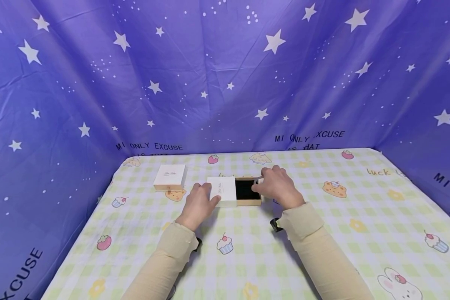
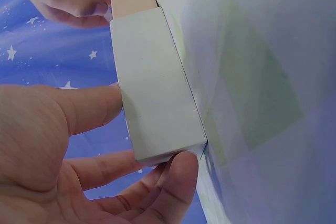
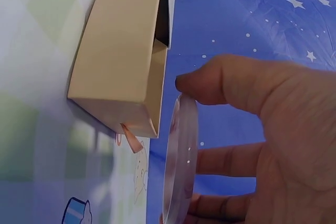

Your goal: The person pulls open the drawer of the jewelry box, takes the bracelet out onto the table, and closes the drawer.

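A white box sleeve (image 1: 226, 193) lies on the table with its tan drawer (image 1: 250, 203) slid partly out to the right. Black lining (image 1: 245, 189) shows inside the drawer. My left hand (image 1: 196, 204) grips the sleeve's left end, with the thumb (image 2: 97, 109) on its top and fingers around the end. My right hand (image 1: 281, 189) pinches a pale translucent bangle (image 3: 182, 166) by its rim, close over the drawer's open end. From the drawer's front hangs a small ribbon tab (image 3: 132, 139).
A second white box (image 1: 171, 176), closed, stands back left of my left hand. Under everything is a green-and-white checked tablecloth (image 1: 285, 266) with cartoon prints. A purple star-patterned curtain (image 1: 225, 121) hangs behind the table and along both sides.
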Demonstrator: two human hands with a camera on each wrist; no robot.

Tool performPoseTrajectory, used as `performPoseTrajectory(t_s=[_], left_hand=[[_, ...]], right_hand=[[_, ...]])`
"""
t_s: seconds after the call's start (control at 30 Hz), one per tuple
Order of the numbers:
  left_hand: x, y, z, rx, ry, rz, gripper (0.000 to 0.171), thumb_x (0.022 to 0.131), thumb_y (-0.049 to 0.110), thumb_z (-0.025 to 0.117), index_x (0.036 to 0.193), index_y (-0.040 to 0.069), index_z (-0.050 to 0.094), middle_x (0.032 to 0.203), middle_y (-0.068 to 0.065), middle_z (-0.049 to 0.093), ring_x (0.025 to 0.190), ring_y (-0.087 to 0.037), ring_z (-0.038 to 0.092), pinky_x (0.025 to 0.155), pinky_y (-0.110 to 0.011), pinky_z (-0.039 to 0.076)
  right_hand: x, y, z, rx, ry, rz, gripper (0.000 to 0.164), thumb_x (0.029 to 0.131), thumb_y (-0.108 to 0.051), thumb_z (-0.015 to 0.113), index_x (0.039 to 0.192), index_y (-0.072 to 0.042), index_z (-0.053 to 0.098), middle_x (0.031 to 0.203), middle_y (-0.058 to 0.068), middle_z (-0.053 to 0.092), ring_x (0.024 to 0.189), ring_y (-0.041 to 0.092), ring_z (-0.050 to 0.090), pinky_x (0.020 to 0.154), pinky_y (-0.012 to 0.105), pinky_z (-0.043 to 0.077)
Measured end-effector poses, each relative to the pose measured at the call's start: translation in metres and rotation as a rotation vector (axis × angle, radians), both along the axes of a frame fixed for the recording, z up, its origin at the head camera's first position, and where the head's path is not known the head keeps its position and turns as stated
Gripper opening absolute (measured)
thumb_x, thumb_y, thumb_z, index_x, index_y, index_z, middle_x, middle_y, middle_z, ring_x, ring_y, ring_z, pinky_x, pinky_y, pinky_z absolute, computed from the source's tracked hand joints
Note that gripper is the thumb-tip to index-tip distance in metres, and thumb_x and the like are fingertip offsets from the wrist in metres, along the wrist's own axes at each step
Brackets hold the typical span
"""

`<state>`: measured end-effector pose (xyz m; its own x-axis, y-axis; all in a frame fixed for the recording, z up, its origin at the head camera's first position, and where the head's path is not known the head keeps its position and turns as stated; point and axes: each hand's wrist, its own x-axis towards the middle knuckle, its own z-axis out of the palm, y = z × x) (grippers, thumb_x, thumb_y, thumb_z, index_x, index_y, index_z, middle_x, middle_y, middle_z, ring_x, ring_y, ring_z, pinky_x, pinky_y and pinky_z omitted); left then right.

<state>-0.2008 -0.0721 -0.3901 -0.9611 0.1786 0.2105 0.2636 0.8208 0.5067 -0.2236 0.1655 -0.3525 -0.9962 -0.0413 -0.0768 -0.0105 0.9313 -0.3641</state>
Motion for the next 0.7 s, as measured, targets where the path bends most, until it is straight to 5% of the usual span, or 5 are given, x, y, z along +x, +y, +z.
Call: performPoseTrajectory(t_s=[0.7], left_hand=[[0.001,-0.001,0.0,0.012,-0.014,0.001,0.04,0.086,0.024,0.072,0.113,-0.004,0.062,0.098,-0.019,0.057,0.085,-0.029,0.054,0.077,-0.044,0.048]], right_hand=[[0.0,0.012,0.003,0.001,-0.001,-0.018,0.048,0.078,-0.037,0.065,0.109,-0.001,0.061,0.105,0.018,0.051,0.098,0.036,0.046,0.075,0.047,0.042]])
